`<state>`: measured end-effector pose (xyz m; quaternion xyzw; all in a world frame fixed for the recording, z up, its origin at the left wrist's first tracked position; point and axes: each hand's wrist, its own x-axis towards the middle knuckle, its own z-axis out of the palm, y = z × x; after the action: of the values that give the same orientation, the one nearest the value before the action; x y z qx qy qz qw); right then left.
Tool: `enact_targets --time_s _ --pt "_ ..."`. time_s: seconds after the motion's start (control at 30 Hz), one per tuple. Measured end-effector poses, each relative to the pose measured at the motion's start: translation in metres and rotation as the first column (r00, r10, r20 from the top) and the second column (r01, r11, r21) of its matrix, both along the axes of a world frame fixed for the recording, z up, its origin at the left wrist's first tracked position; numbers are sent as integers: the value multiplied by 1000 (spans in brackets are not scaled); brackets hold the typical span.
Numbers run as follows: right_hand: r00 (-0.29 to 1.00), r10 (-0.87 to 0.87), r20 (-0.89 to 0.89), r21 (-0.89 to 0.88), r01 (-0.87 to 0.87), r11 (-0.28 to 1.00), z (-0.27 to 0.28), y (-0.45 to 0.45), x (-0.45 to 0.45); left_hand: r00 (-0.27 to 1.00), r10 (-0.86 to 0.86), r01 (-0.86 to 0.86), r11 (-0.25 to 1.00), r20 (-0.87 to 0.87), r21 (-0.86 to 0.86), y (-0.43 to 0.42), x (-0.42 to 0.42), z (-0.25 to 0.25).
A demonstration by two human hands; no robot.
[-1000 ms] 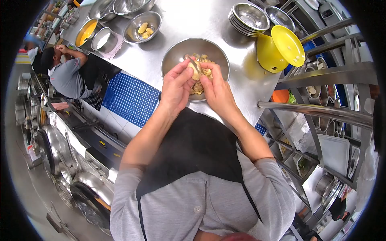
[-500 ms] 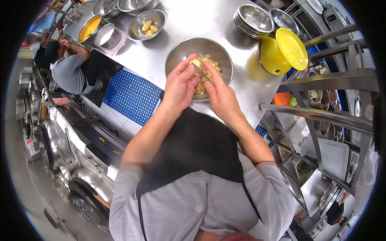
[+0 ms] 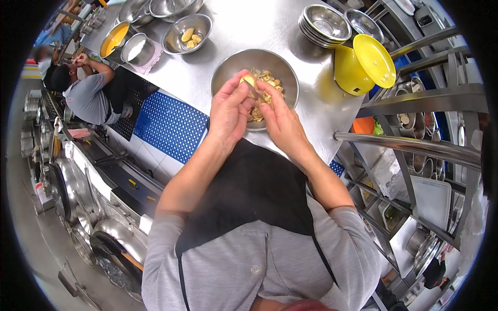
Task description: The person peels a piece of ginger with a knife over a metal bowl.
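Note:
Over a large steel bowl (image 3: 291,78), my left hand (image 3: 229,110) is closed around a pale yellow piece of ginger (image 3: 250,81). My right hand (image 3: 284,124) grips a small knife (image 3: 256,93); its blade lies against the ginger, and the handle is mostly hidden in my fingers. Brownish ginger pieces and scraps (image 3: 271,81) lie in the bowl below my hands. To the upper left, a smaller steel bowl (image 3: 172,40) holds several peeled yellow pieces.
A pot of orange liquid (image 3: 115,40) and a pot with white contents (image 3: 138,49) stand at left. Stacked steel bowls (image 3: 326,24) and a yellow container (image 3: 353,70) stand at right, near a metal rack (image 3: 415,147). Another person (image 3: 91,90) is at far left.
My hands stay over the bowl, with the knife and fingers shifted slightly on the ginger. More of the pale flesh shows. The whole view has moved a little.

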<state>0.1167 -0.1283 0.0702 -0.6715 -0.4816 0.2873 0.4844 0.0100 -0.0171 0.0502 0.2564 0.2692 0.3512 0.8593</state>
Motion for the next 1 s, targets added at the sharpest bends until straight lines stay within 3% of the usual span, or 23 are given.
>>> enact_targets --time_s 0.13,0.5,0.67,0.73,0.8,0.83,0.93,1.0 --pt "994 29 -103 -116 -41 992 3 0 1 999 34 -34 999 8 0 0 1 1" --pt "995 -50 -86 17 52 998 -8 11 0 998 -30 34 997 -55 68 1 -3 -3" --pt "980 -78 -182 -47 70 996 -22 16 -2 996 -28 36 993 -81 110 1 -4 -2" --pt "940 -123 -317 -119 90 989 -22 21 4 991 -28 51 983 -132 175 -3 -5 -5" --pt "816 -231 -530 -270 95 958 -16 26 14 993 -71 89 971 -90 223 -11 -8 -9" --pt "750 -191 -634 -237 47 970 -23 26 22 994 -90 104 963 -69 250 -12 -8 -9" --pt "812 -140 -567 -250 -8 968 -9 18 27 994 -101 97 990 30 99 -5 -6 -7" --pt "904 -117 -411 -251 11 968 -1 11 23 994 -100 98 994 36 58 0 -6 -8"
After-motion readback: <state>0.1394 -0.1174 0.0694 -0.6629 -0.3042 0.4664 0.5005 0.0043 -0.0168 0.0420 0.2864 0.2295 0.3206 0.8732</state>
